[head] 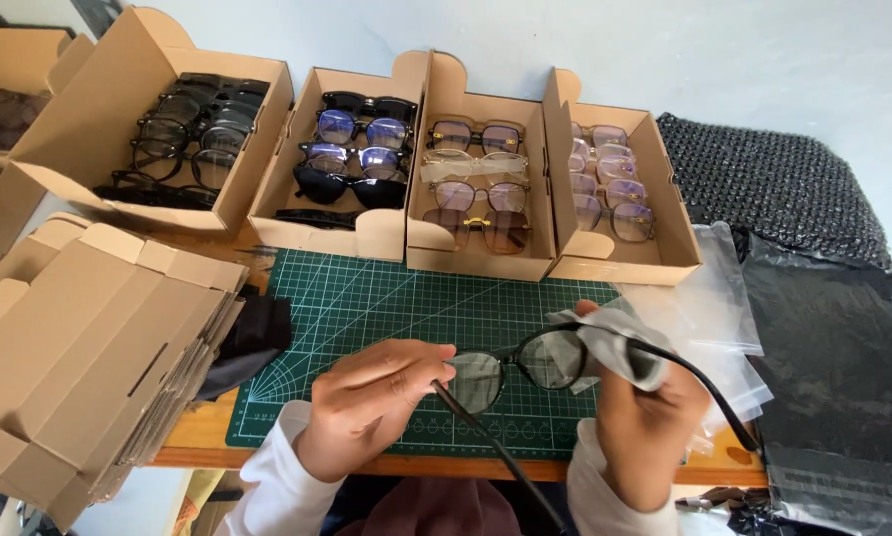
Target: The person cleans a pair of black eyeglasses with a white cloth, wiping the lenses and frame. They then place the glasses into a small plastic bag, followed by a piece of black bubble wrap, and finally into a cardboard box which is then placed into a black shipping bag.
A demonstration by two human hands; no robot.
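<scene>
I hold a pair of black-framed glasses (pixel 510 369) over the green cutting mat (pixel 386 308), lenses facing away from me and both temple arms open. My left hand (pixel 372 397) pinches the frame at its left hinge. My right hand (pixel 644 417) presses a grey cleaning cloth (pixel 610 337) against the right lens, with the right temple arm running over the back of that hand.
Four open cardboard boxes (pixel 481 253) of glasses line the far side of the mat. Flat folded cartons (pixel 79 347) are stacked on the left, with a black cloth (pixel 253 333) beside them. Clear plastic bags (pixel 709 298) and black bubble mailers (pixel 833 367) lie on the right.
</scene>
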